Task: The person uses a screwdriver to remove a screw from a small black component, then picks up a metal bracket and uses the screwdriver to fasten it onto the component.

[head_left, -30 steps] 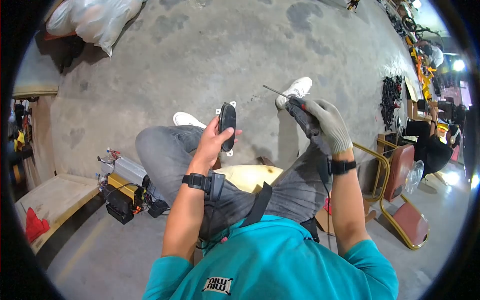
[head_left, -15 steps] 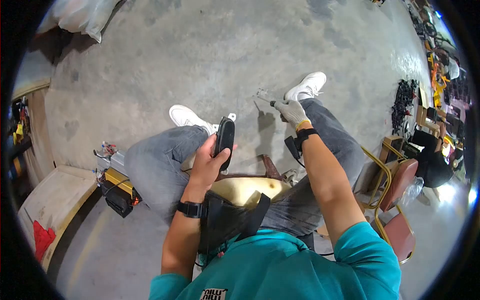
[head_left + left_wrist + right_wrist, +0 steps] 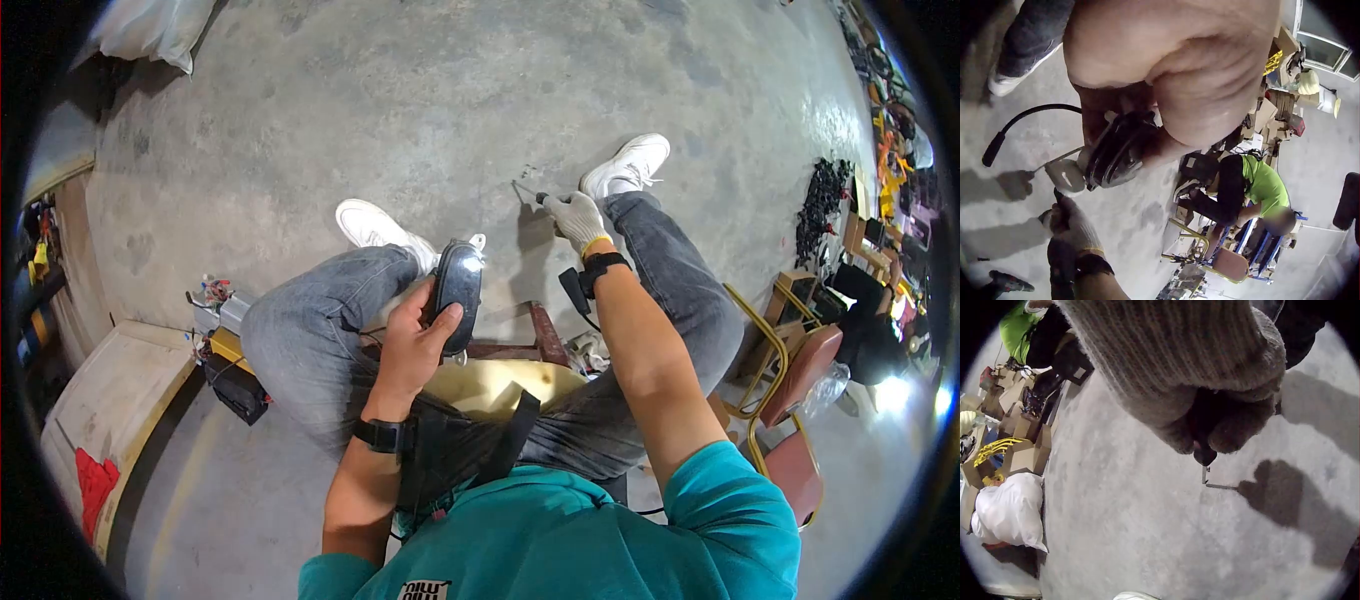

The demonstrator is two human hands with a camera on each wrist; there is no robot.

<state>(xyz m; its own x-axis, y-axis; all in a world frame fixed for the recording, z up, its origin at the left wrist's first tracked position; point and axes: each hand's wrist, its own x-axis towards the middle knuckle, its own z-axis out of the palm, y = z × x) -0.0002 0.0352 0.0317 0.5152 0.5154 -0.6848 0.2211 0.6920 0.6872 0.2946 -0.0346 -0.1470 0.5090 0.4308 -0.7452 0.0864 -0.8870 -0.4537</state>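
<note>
In the head view my bare left hand (image 3: pixel 405 340) grips a glossy black oval housing (image 3: pixel 456 295), thumb across its face. A pale metal tab (image 3: pixel 478 241) sticks out at its top. The left wrist view has the housing (image 3: pixel 1119 153) edge-on, partly hidden by the palm, with a black cable (image 3: pixel 1029 115) beside it. My gloved right hand (image 3: pixel 577 222) reaches down between the feet and holds a screwdriver (image 3: pixel 1204 454) by its dark handle. Its thin shaft points at the floor, close to small dark bits (image 3: pixel 530 172). The fingers cover most of the handle.
A pale stool seat (image 3: pixel 500 388) with reddish-brown legs lies between my thighs. White shoes (image 3: pixel 632 165) flank the hands. To the left sit a black box (image 3: pixel 236 392) and electrical parts; to the right, a folding chair (image 3: pixel 800 375). Another person (image 3: pixel 1263 190) crouches beyond.
My right hand has gone from above the right knee down and leftward to the floor, screwdriver in its grip. The left hand has turned the housing, whose face now catches a bright glare.
</note>
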